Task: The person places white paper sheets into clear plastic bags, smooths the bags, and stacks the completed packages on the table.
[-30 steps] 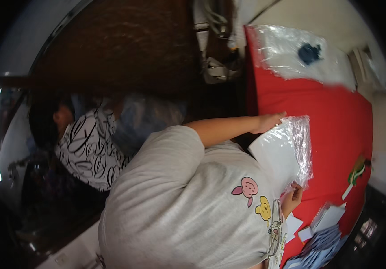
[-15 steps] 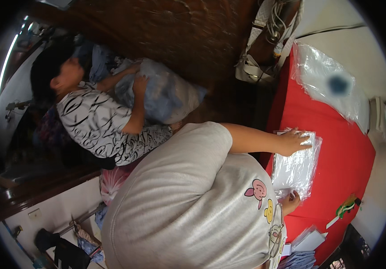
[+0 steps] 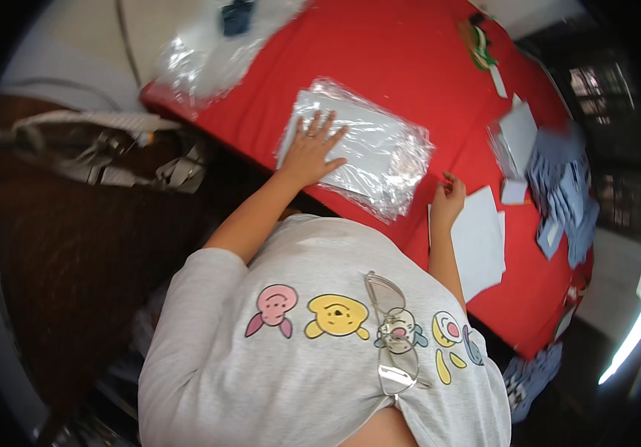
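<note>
My left hand lies flat with fingers spread on a stack of clear plastic bags. A pale sheet shows through the shiny film. To the right of the stack, my right hand hovers with its fingers loosely bent and a little apart; nothing shows in it. Beneath my right forearm are white paper sheets, lying near the table's edge.
Red cloth covers the table. A large clear plastic bag sits at the far left. On the right are blue striped garments, white cards and a small white box. A green-handled tool lies at the back.
My view has swung round toward the table, and the other person has gone out of it. My right hand has come off the bags' edge and moved right. My left hand stays on the stack.
</note>
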A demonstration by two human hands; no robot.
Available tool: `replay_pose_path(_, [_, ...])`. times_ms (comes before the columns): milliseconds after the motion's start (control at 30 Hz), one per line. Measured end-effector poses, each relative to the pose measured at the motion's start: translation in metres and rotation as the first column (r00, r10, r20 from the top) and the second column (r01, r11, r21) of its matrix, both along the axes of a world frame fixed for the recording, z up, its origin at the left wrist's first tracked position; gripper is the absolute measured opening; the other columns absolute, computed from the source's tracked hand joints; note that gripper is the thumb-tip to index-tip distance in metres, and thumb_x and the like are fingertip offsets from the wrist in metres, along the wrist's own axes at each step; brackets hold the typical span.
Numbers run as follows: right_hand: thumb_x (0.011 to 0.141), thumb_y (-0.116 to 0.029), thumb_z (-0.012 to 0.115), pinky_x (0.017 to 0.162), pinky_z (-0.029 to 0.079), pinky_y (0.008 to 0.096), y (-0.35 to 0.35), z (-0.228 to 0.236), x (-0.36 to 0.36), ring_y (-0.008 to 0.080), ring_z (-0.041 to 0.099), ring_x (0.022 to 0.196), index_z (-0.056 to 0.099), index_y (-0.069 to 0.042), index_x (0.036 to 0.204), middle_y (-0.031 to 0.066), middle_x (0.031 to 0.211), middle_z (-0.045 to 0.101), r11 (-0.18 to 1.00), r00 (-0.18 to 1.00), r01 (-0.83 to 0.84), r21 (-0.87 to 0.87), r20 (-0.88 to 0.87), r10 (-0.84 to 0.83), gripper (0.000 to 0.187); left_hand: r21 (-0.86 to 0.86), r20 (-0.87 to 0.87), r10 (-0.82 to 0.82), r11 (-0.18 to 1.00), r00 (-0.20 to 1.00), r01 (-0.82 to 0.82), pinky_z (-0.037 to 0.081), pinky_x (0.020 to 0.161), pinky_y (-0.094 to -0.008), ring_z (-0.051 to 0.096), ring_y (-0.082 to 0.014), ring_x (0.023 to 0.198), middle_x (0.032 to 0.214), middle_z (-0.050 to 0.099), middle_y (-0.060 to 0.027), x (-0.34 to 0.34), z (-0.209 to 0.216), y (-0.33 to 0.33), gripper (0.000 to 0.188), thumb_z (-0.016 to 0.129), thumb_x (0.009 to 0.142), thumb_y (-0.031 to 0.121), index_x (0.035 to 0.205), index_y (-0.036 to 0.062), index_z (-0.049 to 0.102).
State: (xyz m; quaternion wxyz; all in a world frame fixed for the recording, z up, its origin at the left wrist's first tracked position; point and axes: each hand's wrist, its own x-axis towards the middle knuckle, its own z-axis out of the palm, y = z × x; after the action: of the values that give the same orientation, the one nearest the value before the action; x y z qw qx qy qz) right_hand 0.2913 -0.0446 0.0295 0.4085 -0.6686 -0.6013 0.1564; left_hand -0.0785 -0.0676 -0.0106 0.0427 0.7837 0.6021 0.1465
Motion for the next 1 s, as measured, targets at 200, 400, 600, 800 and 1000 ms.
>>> replay_pose_path(200, [0.093,-0.006,0.074,0.089,0.056,0.0437,-0.047,0.037,-0.074,0.0326,0.065,0.101,0.067,0.002,0.124,0.0175,0.118,0.064,0.963,0.959,-0.183,-0.200,0.181,0.219,0.033,-0.024,0.006,-0.054,0.998,0.999,0.054,0.011,0.130,-0.0689,0.015,-0.0436,0.167,0.182,0.016,-0.0155,0.007,-0.003,0.010,0.082,0.058,0.104,0.064,0.173,0.0263,0.034])
replay_pose_path(400, [0.090,-0.007,0.074,0.092,0.056,0.0503,-0.069,-0.021,-0.071,0.0410,0.066,0.103,0.064,0.006,0.112,0.0231,0.118,0.064,0.984,0.841,-0.107,-0.145,0.514,0.167,0.027,-0.058,-0.031,-0.051,0.997,0.998,0.050,0.010,0.131,-0.0687,0.012,-0.0428,0.167,0.183,0.014,-0.0143,0.004,-0.002,0.009,0.082,0.056,0.105,0.065,0.173,0.0263,0.034])
replay_pose_path(600, [0.091,-0.003,0.069,0.085,0.055,0.0481,-0.068,-0.016,-0.060,0.0412,0.066,0.092,0.063,0.003,0.095,0.0209,0.100,0.066,0.985,0.971,-0.024,-0.169,0.228,0.063,0.009,-0.089,-0.065,-0.060,0.995,0.996,0.054,0.009,0.131,-0.0691,0.009,-0.0424,0.168,0.183,0.012,-0.0150,0.004,-0.002,0.011,0.082,0.053,0.105,0.066,0.174,0.0268,0.032])
replay_pose_path(800, [0.095,-0.006,0.069,0.079,0.053,0.0445,-0.069,0.004,-0.023,0.0359,0.065,0.084,0.066,0.002,0.098,0.0180,0.096,0.065,0.974,0.980,0.197,-0.116,0.059,-0.191,0.009,-0.106,-0.057,-0.054,0.993,0.997,0.048,0.008,0.131,-0.0689,0.009,-0.0424,0.168,0.183,0.011,-0.0150,0.003,0.000,0.013,0.082,0.053,0.105,0.066,0.174,0.0265,0.032])
replay_pose_path(1000, [0.097,-0.019,0.074,0.083,0.057,0.0475,-0.053,0.004,-0.080,0.0370,0.068,0.094,0.064,0.000,0.108,0.0170,0.103,0.065,0.979,0.885,0.002,-0.202,0.457,0.093,0.024,-0.099,-0.055,-0.061,0.994,0.997,0.056,0.009,0.131,-0.0692,0.011,-0.0434,0.168,0.183,0.012,-0.0155,0.004,-0.001,0.012,0.082,0.054,0.105,0.065,0.173,0.0258,0.033])
